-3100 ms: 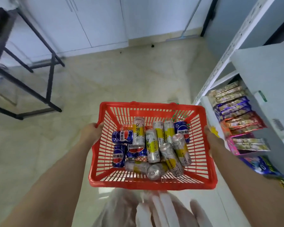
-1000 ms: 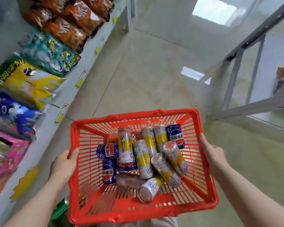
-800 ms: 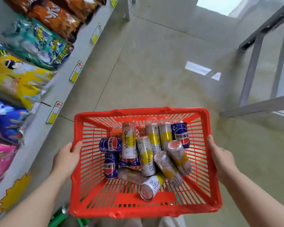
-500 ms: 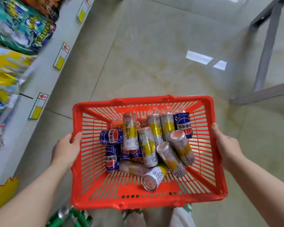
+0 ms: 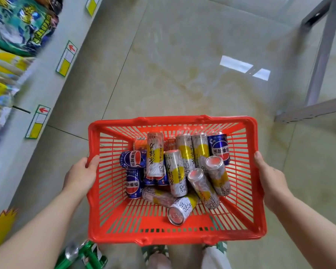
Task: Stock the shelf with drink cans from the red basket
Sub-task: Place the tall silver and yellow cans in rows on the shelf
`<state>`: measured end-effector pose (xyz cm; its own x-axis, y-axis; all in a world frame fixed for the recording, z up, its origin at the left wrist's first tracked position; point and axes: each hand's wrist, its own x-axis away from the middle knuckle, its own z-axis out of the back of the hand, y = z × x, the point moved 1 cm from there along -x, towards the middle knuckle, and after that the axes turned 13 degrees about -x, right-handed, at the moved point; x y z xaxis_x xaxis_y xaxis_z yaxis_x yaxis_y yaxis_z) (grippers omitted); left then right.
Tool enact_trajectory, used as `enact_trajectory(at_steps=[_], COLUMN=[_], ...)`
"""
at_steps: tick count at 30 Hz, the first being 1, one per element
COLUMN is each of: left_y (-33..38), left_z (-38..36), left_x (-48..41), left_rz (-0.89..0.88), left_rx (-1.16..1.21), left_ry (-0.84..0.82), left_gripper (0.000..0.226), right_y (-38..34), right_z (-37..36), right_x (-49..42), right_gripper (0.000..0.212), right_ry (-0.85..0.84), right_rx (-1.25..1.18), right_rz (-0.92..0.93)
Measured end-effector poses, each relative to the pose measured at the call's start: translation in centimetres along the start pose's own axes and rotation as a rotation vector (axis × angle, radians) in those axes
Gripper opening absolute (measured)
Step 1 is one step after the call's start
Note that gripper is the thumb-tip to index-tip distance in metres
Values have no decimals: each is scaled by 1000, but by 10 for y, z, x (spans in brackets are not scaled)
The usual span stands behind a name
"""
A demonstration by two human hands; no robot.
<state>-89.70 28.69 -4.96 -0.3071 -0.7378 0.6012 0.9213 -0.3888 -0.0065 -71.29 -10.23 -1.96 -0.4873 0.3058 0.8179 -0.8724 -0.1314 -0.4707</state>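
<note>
Beside snack shelf point(image 5: 43, 88), glossy beige tiles point(image 5: 182, 65)

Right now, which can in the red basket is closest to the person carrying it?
The silver-and-yellow can lying at the pile's near edge, its round end facing the basket's near wall.

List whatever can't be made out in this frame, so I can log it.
All head view.
- Orange cans: buried under silver-and-yellow cans in the red basket; label and count unknown.
- Snack bags on the shelf: motion-blurred, cut by the left edge.
- Price tags: print too small to read.
- Green containers: cut by the bottom edge; type unclear.
</note>
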Motion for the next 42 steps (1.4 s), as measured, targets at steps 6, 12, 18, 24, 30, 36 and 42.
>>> enact_trajectory(at_steps=[6, 12, 18, 24, 30, 36, 42], left_y=[31, 67, 82, 81, 77, 52, 15], left_z=[14, -44, -92, -120, -108, -28, 93], left_x=[35, 61, 53, 40, 51, 103, 167], left_rz=[-178, -335, -15, 88, 181, 172, 127], left_rx=[-48, 56, 304, 535, 770, 746, 801], left_ry=[465, -204, -449, -492, -561, -524, -350], left_gripper=[34, 60, 87, 69, 52, 43, 27], right_y=[-27, -19, 20, 36, 13, -35, -87], right_z=[-9, -47, -64, -71, -48, -34, -31], right_x=[16, 29, -14, -35, -19, 50, 147], right_gripper=[45, 51, 69, 52, 36, 36, 27], right_ry=[100, -359, -301, -229, -197, -199, -386], right_rx=[457, 682, 881, 934, 941, 733, 259], right_rz=[651, 632, 493, 581, 682, 689, 493])
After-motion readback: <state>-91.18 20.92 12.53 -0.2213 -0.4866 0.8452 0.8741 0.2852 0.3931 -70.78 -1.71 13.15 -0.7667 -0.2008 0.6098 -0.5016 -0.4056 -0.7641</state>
